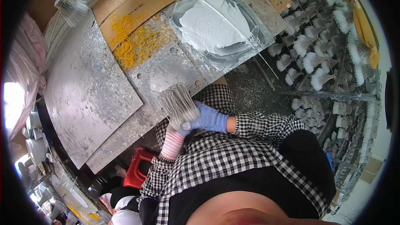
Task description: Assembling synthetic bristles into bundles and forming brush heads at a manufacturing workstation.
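Wires, thin and grey, are standing as a fanned bundle just above both hands, near the middle of the scene, over the near edge of the grey metal bench. Their long axis is running up and slightly left, away from the body, with the splayed tips pointing toward the scattered yellow rings. The right hand, in a blue glove, is closing around the bundle's lower end from the right. The left hand is sitting beneath the base, mostly hidden, so I cannot tell whether it is gripping. Farther off, a tray of white paste is lying beyond the tips.
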A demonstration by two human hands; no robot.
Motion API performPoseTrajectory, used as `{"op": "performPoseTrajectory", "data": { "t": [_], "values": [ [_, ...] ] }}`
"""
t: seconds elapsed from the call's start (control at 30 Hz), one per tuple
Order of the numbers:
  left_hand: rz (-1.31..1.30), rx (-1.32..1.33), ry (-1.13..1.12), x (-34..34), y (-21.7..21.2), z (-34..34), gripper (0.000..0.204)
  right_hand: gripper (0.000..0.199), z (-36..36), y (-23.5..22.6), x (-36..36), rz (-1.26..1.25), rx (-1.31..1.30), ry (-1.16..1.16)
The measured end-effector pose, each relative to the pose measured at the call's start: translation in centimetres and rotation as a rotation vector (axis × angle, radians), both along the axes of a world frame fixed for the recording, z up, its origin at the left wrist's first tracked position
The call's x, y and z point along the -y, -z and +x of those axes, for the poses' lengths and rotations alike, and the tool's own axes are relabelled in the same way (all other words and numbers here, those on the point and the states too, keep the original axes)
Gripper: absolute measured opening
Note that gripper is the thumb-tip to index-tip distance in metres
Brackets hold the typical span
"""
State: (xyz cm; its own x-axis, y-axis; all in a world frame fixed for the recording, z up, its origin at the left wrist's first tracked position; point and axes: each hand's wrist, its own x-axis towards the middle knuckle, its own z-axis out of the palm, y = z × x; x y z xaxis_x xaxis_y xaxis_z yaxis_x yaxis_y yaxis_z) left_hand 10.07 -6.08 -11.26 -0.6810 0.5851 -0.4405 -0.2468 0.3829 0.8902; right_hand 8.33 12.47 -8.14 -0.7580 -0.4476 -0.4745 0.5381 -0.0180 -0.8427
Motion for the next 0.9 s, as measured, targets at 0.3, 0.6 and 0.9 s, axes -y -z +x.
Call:
{"op": "performPoseTrajectory", "data": {
  "t": [0.3,0.6,0.9],
  "values": [
    [0.323,0.352,-0.309,-1.8,-1.4,2.6,0.05,0.097,-0.4,-3.5,-0.3,0.156,-0.08,-0.131],
    [0.77,0.679,-0.763,-1.8,2.8,4.4,0.046,0.082,-0.6,-3.5,0.1,-0.139,0.092,-0.087],
    [-0.151,-0.351,0.073,-2.2,-8.1,1.8,0.078,0.055,1.2,-2.4,-0.3,-0.181,0.03,-0.022]
  ]
}}
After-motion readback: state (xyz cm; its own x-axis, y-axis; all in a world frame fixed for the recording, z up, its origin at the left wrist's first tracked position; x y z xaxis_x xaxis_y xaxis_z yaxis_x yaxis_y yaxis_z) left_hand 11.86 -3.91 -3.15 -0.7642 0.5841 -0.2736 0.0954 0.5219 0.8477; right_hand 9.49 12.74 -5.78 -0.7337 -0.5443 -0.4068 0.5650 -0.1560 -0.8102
